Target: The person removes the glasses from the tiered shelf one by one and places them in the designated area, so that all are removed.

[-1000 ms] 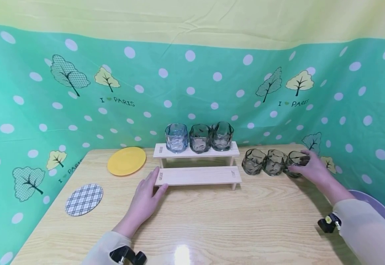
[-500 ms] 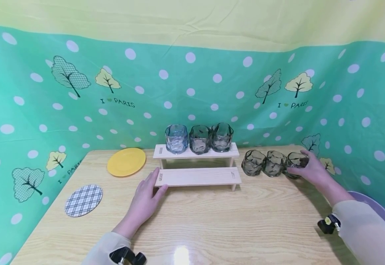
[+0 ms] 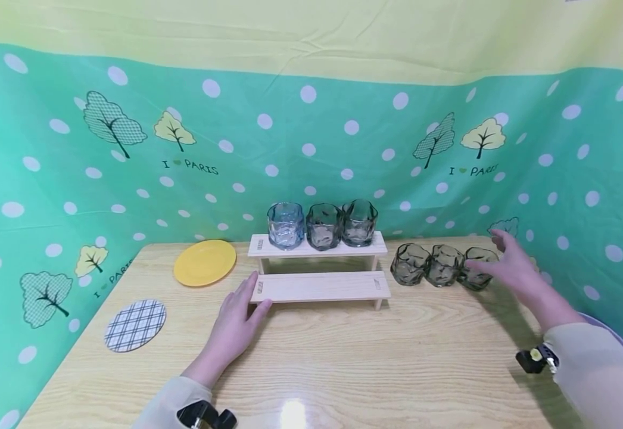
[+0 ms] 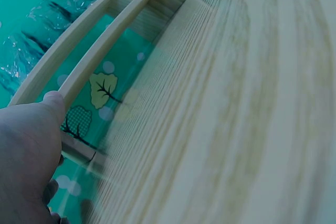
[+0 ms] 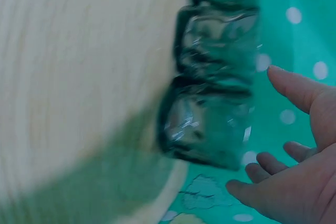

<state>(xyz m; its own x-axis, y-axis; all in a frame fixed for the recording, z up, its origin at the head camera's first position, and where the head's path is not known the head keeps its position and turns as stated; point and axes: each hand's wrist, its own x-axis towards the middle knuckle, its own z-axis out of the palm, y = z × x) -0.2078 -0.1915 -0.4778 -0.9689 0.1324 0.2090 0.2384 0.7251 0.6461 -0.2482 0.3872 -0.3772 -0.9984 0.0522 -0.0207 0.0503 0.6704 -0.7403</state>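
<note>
Our right hand is spread, thumb and fingers apart; the right wrist view shows it off the end glass, just beside it. Half a second earlier these fingers held that glass; we infer a release, with placing in this row apparently done. It sits on the table, last right of two more glasses. Our left hand rests unmoved at the rack's left end, thumb and forefinger spread. The upper tier bears three tumblers.
</note>
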